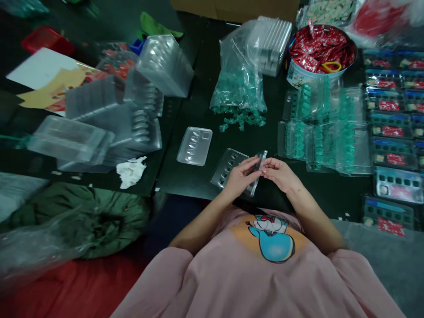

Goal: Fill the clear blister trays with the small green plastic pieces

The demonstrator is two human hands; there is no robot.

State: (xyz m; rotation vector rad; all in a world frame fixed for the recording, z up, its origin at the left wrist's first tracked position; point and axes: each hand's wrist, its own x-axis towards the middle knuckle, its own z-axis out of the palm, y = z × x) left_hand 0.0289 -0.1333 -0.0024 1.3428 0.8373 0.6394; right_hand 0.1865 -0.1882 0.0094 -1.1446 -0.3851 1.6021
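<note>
Both my hands are together at the table's front edge, around a clear plastic tray (pixel 261 160) tilted up on its side. My left hand (pixel 241 177) grips its left face, thumb and fingers on the plastic. On the other side, the fingertips of my right hand (pixel 278 173) pinch its right edge. Partly under my left hand lies a clear blister tray with square pockets (pixel 225 168). Further left a single clear tray (pixel 194 145) rests flat on the dark table. Beyond my hands, green plastic pieces (pixel 240 119) spill from a clear bag (pixel 236 84).
Stacks of clear trays (pixel 109 119) and a crumpled white tissue (pixel 131 172) are at the left. At the back right stands a tin of red packets (pixel 321 51). Trays with green pieces (pixel 326 128) lie in front of it, with filled packs (pixel 392 130) further right.
</note>
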